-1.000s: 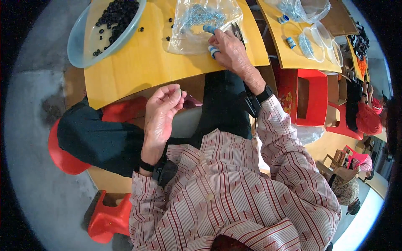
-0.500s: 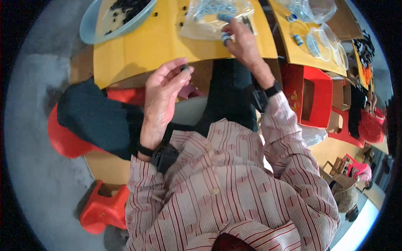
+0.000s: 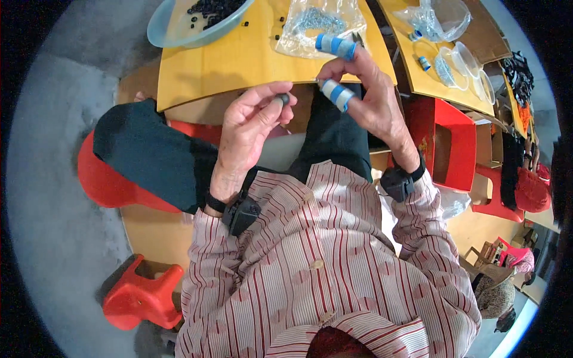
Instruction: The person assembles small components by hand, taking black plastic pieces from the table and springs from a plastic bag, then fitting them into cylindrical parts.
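Observation:
Before me, above the table's near edge, my left hand (image 3: 248,122) pinches a small dark round piece (image 3: 283,98) between thumb and fingers. To its right, my right hand (image 3: 376,98) has blue-and-white tape wrapped round its thumb and index finger. That index finger is lifted away, while the thumb tip meets another finger; a tiny silvery speck shows there, too small to name. Just beyond lies a clear plastic bag (image 3: 294,43) with many small shiny bluish-silver pieces (image 3: 322,21) in it. A few loose black pieces (image 3: 246,24) sit left of the bag.
A pale blue basin (image 3: 161,33) of black pieces stands at the far left of the yellow table (image 3: 209,68). Behind the right hand, a dark-tipped tool (image 3: 357,39) lies by the bag. Right, a second table (image 3: 403,39) carries clear tubs (image 3: 468,59). Red stools (image 3: 140,295) stand nearby.
My right hand has come back from the bag toward my left hand, its thumb now against a finger. My left hand, still pinching the dark piece, has shifted slightly right in view.

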`<state>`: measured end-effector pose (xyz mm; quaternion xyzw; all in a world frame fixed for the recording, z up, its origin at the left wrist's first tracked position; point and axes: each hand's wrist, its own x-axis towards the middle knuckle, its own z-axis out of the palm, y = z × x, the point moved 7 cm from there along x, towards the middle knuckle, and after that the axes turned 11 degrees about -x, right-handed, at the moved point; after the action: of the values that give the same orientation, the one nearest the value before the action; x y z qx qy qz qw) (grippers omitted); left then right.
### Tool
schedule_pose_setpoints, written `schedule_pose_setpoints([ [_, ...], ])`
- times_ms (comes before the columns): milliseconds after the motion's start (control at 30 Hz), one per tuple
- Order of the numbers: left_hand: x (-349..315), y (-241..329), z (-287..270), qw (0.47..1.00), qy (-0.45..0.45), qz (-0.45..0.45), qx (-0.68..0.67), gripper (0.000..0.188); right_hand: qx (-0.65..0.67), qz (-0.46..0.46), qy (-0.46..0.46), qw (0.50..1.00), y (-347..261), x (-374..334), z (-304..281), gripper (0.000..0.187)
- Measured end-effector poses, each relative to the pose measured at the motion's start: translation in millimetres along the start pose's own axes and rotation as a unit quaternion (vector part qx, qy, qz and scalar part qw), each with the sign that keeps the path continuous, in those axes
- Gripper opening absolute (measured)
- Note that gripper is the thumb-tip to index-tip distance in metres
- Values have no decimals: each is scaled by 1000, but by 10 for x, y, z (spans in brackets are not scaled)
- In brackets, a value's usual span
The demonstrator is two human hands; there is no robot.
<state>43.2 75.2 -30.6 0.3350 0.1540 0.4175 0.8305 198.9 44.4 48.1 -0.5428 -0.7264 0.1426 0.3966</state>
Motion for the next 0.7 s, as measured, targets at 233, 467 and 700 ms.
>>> schedule_pose_setpoints([
  [233,-44,7,-11,996,15,23,86,35,-8,-1,-44,999,-84,-40,122,48],
  [467,-48,48,-83,992,26,54,109,36,-23,-19,-56,998,-157,-36,211,50],
  [700,-51,-1,-93,988,16,38,151,27,-93,-98,-50,990,-263,-39,225,36],
])
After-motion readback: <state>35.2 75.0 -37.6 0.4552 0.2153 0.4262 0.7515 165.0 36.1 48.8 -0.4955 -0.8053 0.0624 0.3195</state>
